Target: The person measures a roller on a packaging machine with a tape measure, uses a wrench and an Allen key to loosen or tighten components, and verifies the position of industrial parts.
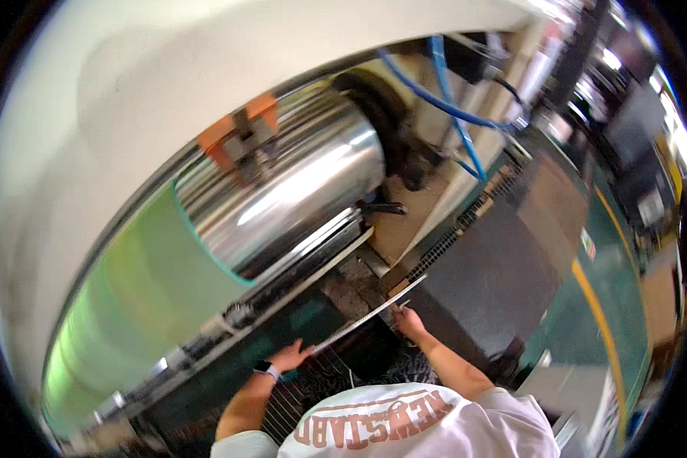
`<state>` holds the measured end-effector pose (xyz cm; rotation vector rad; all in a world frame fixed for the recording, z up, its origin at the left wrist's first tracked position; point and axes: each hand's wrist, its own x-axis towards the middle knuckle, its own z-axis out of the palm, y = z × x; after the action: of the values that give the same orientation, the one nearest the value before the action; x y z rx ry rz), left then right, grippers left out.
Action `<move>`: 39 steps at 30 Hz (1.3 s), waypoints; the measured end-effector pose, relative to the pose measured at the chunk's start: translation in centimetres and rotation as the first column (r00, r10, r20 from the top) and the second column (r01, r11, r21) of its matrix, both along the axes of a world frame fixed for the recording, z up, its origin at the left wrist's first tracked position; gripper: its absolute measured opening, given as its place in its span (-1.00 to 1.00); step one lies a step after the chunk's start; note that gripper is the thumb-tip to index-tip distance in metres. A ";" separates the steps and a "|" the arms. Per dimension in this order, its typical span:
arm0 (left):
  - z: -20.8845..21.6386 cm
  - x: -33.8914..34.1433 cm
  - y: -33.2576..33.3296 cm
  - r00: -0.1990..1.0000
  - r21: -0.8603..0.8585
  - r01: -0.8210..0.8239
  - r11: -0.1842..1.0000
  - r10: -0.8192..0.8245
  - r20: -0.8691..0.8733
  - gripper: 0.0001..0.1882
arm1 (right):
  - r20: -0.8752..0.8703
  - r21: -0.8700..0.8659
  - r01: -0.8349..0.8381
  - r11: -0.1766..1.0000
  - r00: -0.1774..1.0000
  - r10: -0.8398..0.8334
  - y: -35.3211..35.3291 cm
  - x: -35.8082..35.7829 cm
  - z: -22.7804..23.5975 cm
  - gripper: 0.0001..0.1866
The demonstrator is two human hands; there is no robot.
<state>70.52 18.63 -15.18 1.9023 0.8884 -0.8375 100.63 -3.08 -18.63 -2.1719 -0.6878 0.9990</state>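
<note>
A long, thin, pale strip runs slantwise in front of me, its far end up to the right. My left hand, with a band on the wrist, closes on the strip's near left end. Farther along, my right hand has its fingers closed at the strip's edge; a small pale bit shows by the fingertips, too blurred to name. Beyond the strip lies a large shiny metal roller in a machine, with a translucent green sheet around its left part.
An orange bracket sits over the roller beneath a big white cover. Blue hoses hang at the machine's right end. A dark toothed track edges a dark platform. Yellow lines cross the green floor at right.
</note>
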 end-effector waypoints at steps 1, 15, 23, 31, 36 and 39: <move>1.7 0.9 -1.3 1.000 0.004 -0.010 1.000 0.010 0.017 -0.10 | 0.237 0.012 -0.214 0.977 0.950 0.205 -0.6 1.3 -2.5 -0.62; 6.4 -9.6 -8.3 0.956 -0.092 -0.253 0.963 0.263 0.128 -0.18 | -0.513 0.282 -0.805 0.522 0.333 0.791 6.6 -16.5 14.6 -0.63; 3.5 -9.0 -9.1 0.500 -0.251 -0.575 0.779 0.577 0.646 -0.51 | -0.269 0.409 -0.540 0.736 0.699 0.662 10.3 -14.1 13.8 -0.59; 4.2 6.0 -11.3 0.290 -0.152 -0.749 0.645 0.525 0.800 -0.79 | 0.275 0.075 -0.907 0.416 0.419 0.865 11.7 -10.0 11.8 -0.53; 3.4 11.2 -11.9 0.038 -0.491 -0.721 0.489 0.736 0.676 -0.85 | 0.245 -0.056 -0.976 0.208 0.188 0.951 12.4 -3.9 12.5 -0.52; 5.8 12.1 -11.5 -0.256 -0.911 -0.407 -0.062 0.966 0.048 -0.86 | 0.512 -0.013 -0.970 0.243 0.202 0.835 12.6 -2.8 13.0 -0.51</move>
<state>82.62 7.16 -9.36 0.3762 0.8268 0.6980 97.87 9.57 -5.67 -1.4898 -2.4312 0.7780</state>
